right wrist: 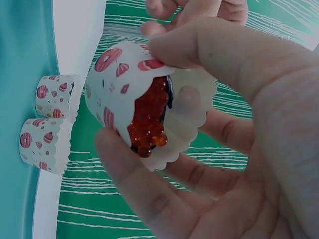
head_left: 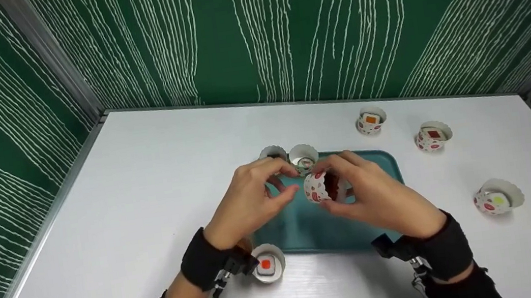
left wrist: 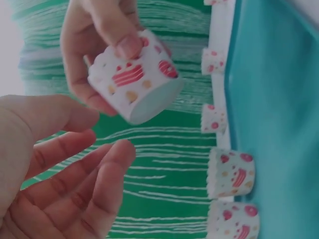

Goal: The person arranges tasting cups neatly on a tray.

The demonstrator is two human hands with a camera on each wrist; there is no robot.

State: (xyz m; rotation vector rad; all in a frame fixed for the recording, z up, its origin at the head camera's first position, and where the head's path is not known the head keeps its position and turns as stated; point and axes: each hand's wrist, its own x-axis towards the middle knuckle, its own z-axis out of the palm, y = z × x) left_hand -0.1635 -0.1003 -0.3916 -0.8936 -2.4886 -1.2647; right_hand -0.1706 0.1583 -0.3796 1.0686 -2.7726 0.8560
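Note:
My right hand [head_left: 374, 196] holds a paper baking cup [head_left: 315, 187] with red cake prints, tipped on its side above the teal tray [head_left: 348, 235]. Inside it, the right wrist view shows a sushi-like piece of glossy orange-red roe [right wrist: 149, 112] with a dark edge. Thumb and fingers grip the cup's wall. My left hand [head_left: 251, 197] hovers just left of the cup, its fingers loosely bent and apart from it, with nothing held. Close beyond the hands, two more paper cups stand side by side, one white-walled [head_left: 303, 154] and one with dark contents [head_left: 273, 152].
Three cups with small topped pieces stand on the white table [head_left: 167, 146] to the right: an orange-topped one [head_left: 369, 127], a red-topped one [head_left: 430, 141] and a yellow-green-topped one [head_left: 489, 204]. Another cup [head_left: 277, 270] sits by my left wrist, beside a partly hidden brownish thing. Green walls surround the table.

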